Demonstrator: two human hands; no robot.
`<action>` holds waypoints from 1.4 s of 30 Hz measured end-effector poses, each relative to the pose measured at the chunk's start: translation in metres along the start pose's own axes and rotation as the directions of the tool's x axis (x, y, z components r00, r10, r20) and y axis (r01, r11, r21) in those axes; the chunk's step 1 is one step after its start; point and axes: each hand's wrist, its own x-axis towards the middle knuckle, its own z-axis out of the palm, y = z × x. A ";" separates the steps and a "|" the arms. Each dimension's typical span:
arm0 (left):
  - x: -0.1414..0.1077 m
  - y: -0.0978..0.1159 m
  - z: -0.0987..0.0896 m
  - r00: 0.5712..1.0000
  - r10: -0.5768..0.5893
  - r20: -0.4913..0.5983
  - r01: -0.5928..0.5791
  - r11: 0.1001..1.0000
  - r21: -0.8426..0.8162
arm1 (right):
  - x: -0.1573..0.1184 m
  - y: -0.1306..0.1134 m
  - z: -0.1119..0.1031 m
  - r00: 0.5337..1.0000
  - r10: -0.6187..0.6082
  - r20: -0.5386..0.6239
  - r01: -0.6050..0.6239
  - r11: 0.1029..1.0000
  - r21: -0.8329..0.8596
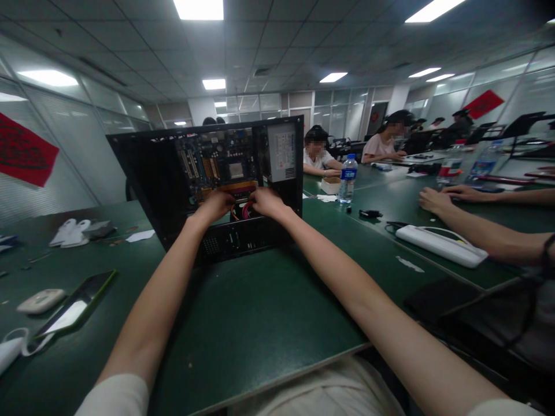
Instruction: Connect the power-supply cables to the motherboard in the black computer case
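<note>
A black computer case (152, 173) stands upright on the table, its side open towards me. Inside are a motherboard (217, 153) and, at upper right, a silver power supply (281, 151). My left hand (215, 205) reaches in at the left end of an orange-and-red strip (238, 188) low on the board, seemingly memory sticks or their slots. At its right end is my right hand (267, 202). Both hands have curled fingers; the fingertips are partly hidden, so what they grip is unclear. Coloured wires (246, 210) hang between the hands.
On the left lie a phone (78, 303), a white rounded case (42, 301) and a paper scrap (140, 236). To the right are a water bottle (347, 180), a white power strip (441, 245) and a co-worker's hands (437, 199). Other people sit further back.
</note>
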 end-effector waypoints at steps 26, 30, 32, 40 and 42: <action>0.022 0.006 0.002 0.999 -0.003 0.031 -0.002 0.988 0.156 | -0.001 -0.004 -0.001 0.999 -0.028 -0.036 0.027 1.000 -0.014; 0.024 0.005 0.006 0.999 -0.032 0.018 0.029 0.987 0.158 | 0.000 -0.003 -0.001 0.999 -0.022 -0.024 0.022 1.000 -0.008; 0.024 0.006 0.006 0.998 -0.063 0.022 0.058 0.985 0.162 | 0.000 -0.003 -0.001 1.000 -0.015 -0.007 0.015 1.000 0.002; 0.017 0.021 -0.001 0.980 -0.197 0.026 0.189 0.966 0.174 | 0.000 -0.001 0.001 1.000 0.006 0.018 -0.006 1.000 -0.001; 0.017 0.025 -0.001 0.977 -0.213 0.027 0.204 0.962 0.180 | 0.001 -0.001 0.002 1.000 0.003 0.021 -0.003 1.000 0.008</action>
